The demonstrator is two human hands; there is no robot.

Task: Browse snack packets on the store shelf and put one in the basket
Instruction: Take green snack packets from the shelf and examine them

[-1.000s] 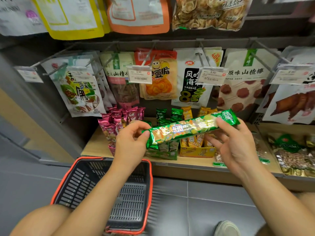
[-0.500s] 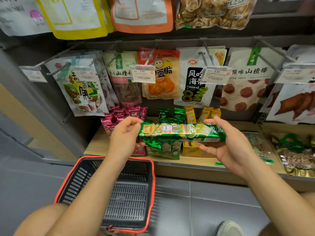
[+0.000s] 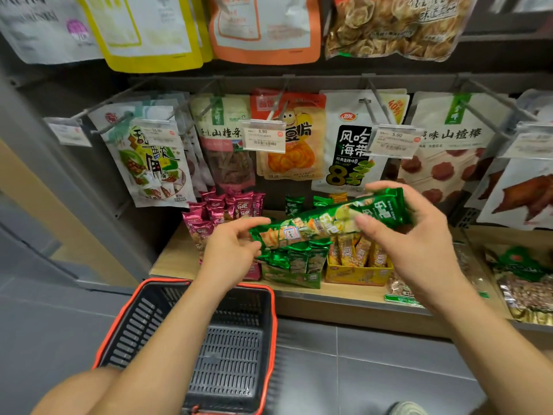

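A long green snack packet point(image 3: 326, 220) is held in front of the shelf, its right end tilted upward. My left hand point(image 3: 232, 247) pinches its left end and my right hand point(image 3: 410, 235) grips its right end. Below my left forearm a black basket with an orange rim point(image 3: 267, 339) rests on the floor, with nothing visible inside. Its near part is hidden by my arm.
The wooden shelf point(image 3: 173, 259) carries display boxes of pink packets point(image 3: 218, 208), green packets point(image 3: 294, 265) and yellow packets point(image 3: 359, 262). Bags hang on pegs above, with price tags point(image 3: 263, 136). Foil bags point(image 3: 526, 283) lie at the right. A shoe point(image 3: 410, 408) shows on the grey floor.
The packet was level half a second ago; now its right end is raised and it has turned in my hands. Both hands keep hold of it.
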